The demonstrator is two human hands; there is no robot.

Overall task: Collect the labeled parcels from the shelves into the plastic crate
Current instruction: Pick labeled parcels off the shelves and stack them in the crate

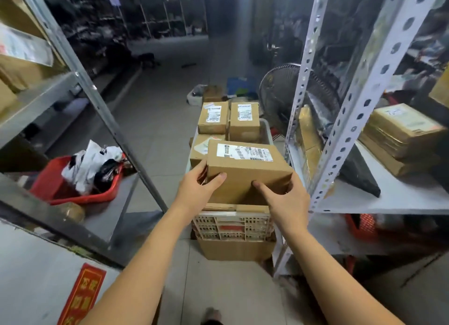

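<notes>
On the far left, a grey metal shelf unit (46,98) holds cardboard boxes on its upper level, and lower down a red plastic basket (73,191) sits on a shelf, stuffed with white and black plastic bags (92,164). Near the bottom left, a red strip with yellow characters (82,295) lies flat on a grey surface.

In the middle, the left hand (198,188) grips the near left corner of a labeled parcel (245,171), thumb on its front face and fingers tucked round the left side. The parcel is a brown cardboard box with a white shipping label on top, held just above the white plastic crate (230,225), which stands on the tiled floor and rests on a plain cardboard box (235,249). The right hand (284,198) clasps the parcel's near right corner, thumb pressed on the front face. Farther back, three more labeled boxes (213,118) are stacked in the crate, two of them side by side on top.

To the right, a dark floor fan (279,96) stands behind a perforated white shelf upright (349,106). On the right shelf, a pile of flat brown parcels (398,135) lies beside a dark bag (359,176).
</notes>
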